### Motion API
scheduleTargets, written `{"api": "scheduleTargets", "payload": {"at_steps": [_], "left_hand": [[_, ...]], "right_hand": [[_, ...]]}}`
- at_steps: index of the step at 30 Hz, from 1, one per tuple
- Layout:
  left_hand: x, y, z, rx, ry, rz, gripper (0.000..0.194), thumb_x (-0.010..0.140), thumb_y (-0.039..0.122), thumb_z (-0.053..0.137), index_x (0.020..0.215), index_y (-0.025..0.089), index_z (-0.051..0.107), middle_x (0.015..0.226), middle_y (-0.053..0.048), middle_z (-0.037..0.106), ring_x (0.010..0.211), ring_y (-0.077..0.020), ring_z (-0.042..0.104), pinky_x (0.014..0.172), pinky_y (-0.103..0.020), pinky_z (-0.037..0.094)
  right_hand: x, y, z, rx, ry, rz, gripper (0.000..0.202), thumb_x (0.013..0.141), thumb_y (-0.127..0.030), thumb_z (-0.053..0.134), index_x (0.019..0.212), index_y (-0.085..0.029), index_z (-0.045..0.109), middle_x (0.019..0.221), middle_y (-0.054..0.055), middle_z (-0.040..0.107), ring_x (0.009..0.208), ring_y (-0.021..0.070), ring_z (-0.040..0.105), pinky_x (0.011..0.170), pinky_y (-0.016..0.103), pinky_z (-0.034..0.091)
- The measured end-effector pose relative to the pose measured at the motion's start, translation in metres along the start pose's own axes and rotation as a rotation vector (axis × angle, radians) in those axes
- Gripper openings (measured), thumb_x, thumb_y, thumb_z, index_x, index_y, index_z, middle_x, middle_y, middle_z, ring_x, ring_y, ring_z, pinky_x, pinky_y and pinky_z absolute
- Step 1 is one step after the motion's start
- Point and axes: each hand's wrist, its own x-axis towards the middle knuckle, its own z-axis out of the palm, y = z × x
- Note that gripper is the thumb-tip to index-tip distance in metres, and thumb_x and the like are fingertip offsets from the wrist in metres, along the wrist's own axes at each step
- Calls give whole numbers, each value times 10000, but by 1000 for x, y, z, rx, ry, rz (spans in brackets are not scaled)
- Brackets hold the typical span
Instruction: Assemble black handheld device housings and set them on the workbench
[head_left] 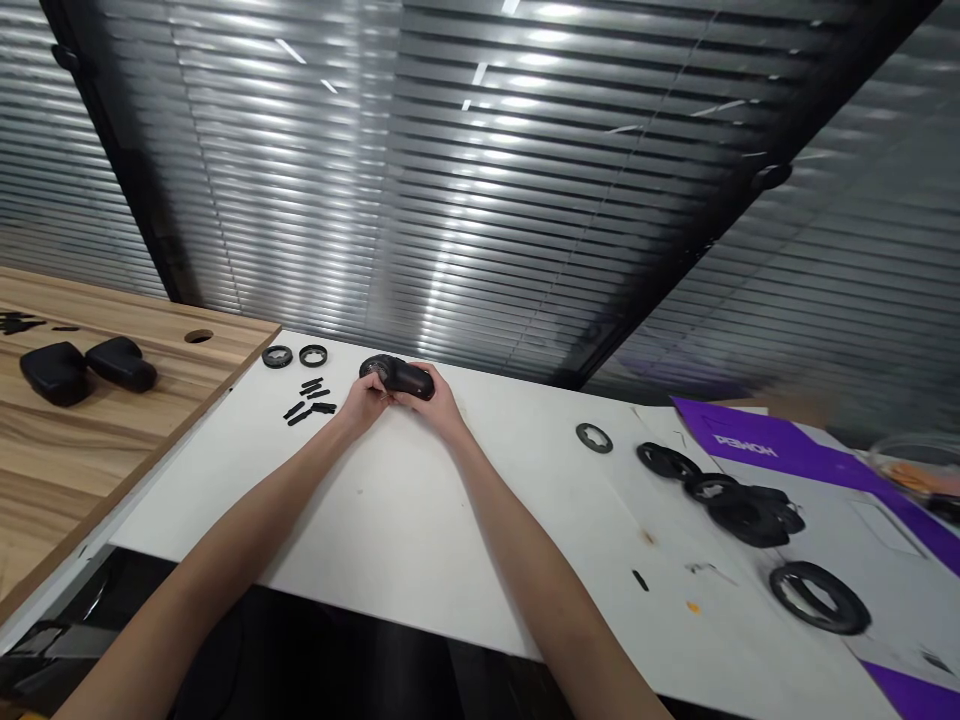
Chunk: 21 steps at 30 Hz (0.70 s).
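Observation:
Near the far edge of the white table, both hands hold a black rounded housing (410, 378) with a round end on the left and a thicker, smooth end on the right. My left hand (367, 396) has its fingers closed at the round end. My right hand (436, 398) wraps around the other end, its thumb side toward me. Fingertips are partly hidden behind the part. To the left lie two black rings (313, 356) and several small black strips (309, 400).
On the wooden table (67, 450) at left rest two black bent housings (121, 363). Right of my arms are a flat grey ring (594, 438), several black round cushions (819, 597), a small orange dot (693, 607) and a purple-and-white sheet (795, 440). Blinds (480, 200) stand behind the table.

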Motion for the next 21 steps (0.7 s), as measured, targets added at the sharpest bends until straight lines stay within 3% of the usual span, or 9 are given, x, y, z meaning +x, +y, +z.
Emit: {"api": "scheduleTargets", "payload": {"at_steps": [9,17,21], "left_hand": [[-6,4,5,25,-8,-29,169,553,42,545,592,189,470,589,-7,428,579,-146,440,583,-297,468],[-9,5,7,41,-19,-24,81,591,98,588,637,163,571,611,-25,516,594,-161,504,599,-301,459],[-10,5,7,50,-29,-25,80,606,115,594,675,156,603,630,-42,569,601,-172,529,609,-312,455]], "right_hand": [[1,1,0,-31,4,0,560,664,-423,882,1148,-275,642,1144,35,717,1081,277,660,968,425,521],[1,5,1,-33,-3,-18,534,718,-483,843,1157,-269,628,1151,47,716,1054,264,670,915,400,542],[2,8,1,-52,9,-28,525,754,-553,802,1166,-274,636,1023,34,725,957,248,674,833,380,557]]}}
